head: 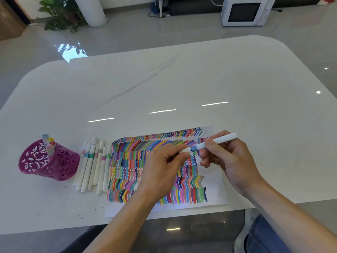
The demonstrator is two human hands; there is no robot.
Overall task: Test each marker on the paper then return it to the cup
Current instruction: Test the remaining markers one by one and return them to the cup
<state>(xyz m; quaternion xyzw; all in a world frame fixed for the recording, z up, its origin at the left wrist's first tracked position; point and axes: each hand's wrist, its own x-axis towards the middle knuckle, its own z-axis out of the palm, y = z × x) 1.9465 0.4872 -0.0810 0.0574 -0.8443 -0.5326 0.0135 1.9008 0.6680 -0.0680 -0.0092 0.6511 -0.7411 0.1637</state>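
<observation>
Between the two hands, just above the sheet, a white plastic marker with a blue band [209, 144] lies nearly level, its far end pointing up and away to the right. The right hand [231, 157] grips the barrel, thumb and fingers curled round it just behind the blue band. The left hand [162, 167] pinches the white cap [185, 150] at the near end between thumb and forefinger, its other fingers curled in. The cap meets the blue band; whether it is fully seated cannot be told.

Directly under the grip lies a white sheet of paper [217, 183], covered almost edge to edge in rows of short coloured strokes, chevrons and zigzags. The left wrist crosses its lower middle.

Left of the grip, just beside the paper's left edge, a row of white markers with pastel bands [91, 165] lies flat, side by side and touching. Further left again, next to that row, stands a magenta plastic cup with cut-out lattice walls [60, 167], tilted in this wide view. A few markers with coloured end caps [50, 143] stand in it, poking above the rim.

All of this rests on a glossy white table with rounded corners [200, 79], whose far half reflects strips of light.

Beyond the table, well away from the hands, a white microwave oven [244, 11] sits on the grey tiled floor, and a green leafy plant [58, 13] stands at the far left. Below the right forearm show a blue denim trouser leg [264, 234] and a light shoe [244, 232].
</observation>
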